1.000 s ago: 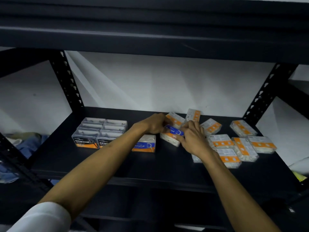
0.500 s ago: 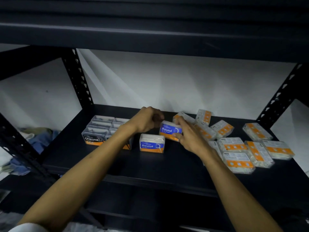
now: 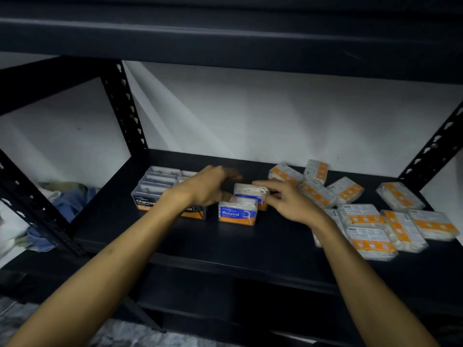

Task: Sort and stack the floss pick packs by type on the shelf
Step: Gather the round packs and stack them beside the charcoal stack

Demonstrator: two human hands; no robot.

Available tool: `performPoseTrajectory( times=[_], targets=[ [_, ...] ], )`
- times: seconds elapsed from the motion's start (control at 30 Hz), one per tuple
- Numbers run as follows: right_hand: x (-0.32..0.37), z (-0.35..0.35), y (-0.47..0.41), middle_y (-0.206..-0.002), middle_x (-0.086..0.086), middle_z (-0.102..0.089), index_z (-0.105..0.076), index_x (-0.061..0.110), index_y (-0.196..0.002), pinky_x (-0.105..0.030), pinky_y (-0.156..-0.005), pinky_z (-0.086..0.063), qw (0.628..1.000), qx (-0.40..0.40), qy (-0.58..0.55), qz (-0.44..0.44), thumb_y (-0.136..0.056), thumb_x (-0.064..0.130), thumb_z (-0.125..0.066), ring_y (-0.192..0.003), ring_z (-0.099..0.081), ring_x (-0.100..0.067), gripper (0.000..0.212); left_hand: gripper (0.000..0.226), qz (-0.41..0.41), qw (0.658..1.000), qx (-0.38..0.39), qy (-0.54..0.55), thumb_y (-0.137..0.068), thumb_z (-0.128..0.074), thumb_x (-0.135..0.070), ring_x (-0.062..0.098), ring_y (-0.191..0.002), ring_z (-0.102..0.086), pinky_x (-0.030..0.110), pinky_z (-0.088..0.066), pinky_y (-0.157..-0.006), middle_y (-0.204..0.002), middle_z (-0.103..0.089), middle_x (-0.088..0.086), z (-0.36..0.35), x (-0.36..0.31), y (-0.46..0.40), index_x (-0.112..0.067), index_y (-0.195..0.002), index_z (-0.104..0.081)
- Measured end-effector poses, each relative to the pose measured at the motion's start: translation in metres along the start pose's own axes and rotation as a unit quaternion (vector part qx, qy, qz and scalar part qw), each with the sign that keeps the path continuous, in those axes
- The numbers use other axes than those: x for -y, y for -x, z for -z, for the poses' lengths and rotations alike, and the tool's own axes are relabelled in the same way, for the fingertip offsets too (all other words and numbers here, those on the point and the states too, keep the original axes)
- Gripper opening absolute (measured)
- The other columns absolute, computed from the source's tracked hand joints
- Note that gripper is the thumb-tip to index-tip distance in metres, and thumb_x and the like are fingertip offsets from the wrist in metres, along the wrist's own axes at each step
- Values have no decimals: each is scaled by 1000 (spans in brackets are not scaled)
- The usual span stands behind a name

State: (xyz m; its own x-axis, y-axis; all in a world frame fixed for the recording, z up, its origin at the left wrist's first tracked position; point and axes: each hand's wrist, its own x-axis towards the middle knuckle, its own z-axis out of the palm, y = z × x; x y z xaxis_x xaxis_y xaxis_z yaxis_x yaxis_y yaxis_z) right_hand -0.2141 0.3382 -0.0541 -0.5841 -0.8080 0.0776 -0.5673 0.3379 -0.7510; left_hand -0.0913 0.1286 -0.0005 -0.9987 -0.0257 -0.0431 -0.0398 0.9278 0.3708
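Blue Round pack (image 3: 251, 195) – between both hands | left hand (image 3: 209, 186) loose | right hand (image 3: 288, 200) seemingly touching, uncurled

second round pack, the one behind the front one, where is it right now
In the head view the second Round pack stands mid-shelf, directly behind the front Round pack, between the two hands, left and right, with the Charcoal packs to its left.

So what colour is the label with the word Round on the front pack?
Blue, with an orange strip below, on the front Round pack; head view.
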Motion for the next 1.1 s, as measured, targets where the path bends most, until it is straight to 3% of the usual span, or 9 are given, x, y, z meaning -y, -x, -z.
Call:
performPoseTrajectory(
  times=[0.1, 0.27, 0.37, 0.53, 0.7, 0.97, 1.1],
  targets=[
    [2, -6, 2, -131, 7, -59, -55, 26, -139, -36, -104, -48, 1000, 9, -15, -2, -98, 30, -59, -119, -57, -6, 42, 55, -12, 1000, 3, 8, -88, -73, -26, 16, -126, -56, 39, -48, -105, -139, -59, -2, -2, 1, 2, -24, -140, -55],
    [0, -16, 6, -132, 12, -55, -44, 30, -146, -33, -103, -50, 999, 39, -21, -9, -76, 56, -76, -121, -56, -4, 81, 46, -17, 999, -10, 31, -88, -74, -23, 13, -117, -62, 36, -52, -101, -131, -65, -1, -2, 3, 7, -20, -133, -62],
    [0, -18, 7, -137, 12, -50, -38, 28, -148, -32, -106, -47, 999, 41, -10, -11, -69, 53, -83, -124, -53, -4, 94, 46, -16, 999, -20, 37, -87, -75, -23, 12, -116, -63, 33, -51, -100, -130, -66, 0, -2, 3, 9, -18, -132, -63],
    [-1, -21, 7, -137, 9, -50, -39, 26, -149, -35, -105, -49, 999, 31, -10, -1, -74, 35, -86, -123, -54, -5, 88, 47, -24, 999, -11, 40, -88, -74, -27, 11, -117, -62, 28, -50, -99, -131, -65, -2, -1, 5, 12, -20, -133, -62],
    [-1, -24, 7, -137, 9, -49, -38, 26, -149, -37, -105, -48, 1000, 26, -3, 1, -73, 33, -86, -123, -54, -7, 90, 61, -24, 998, 38, 46, -83, -78, -33, 11, -121, -59, 29, -48, -102, -136, -62, -4, 3, 7, 12, -20, -138, -56],
    [0, -32, 7, -135, 11, -49, -39, 30, -147, -39, -106, -47, 1000, 9, -10, 5, -73, 36, -84, -124, -53, -6, 87, 60, -27, 999, 9, 30, -80, -80, -38, 12, -114, -60, 21, -45, -91, -133, -64, -2, 0, 14, 11, -20, -134, -61],
    [1, -31, 8, -136, 10, -50, -41, 28, -147, -36, -105, -48, 999, 10, -31, 2, -74, 31, -86, -124, -54, -6, 86, 60, -31, 999, 9, 21, -81, -79, -38, 13, -118, -59, 22, -45, -93, -136, -62, -2, -1, 13, 11, -20, -135, -61]
  ],
)
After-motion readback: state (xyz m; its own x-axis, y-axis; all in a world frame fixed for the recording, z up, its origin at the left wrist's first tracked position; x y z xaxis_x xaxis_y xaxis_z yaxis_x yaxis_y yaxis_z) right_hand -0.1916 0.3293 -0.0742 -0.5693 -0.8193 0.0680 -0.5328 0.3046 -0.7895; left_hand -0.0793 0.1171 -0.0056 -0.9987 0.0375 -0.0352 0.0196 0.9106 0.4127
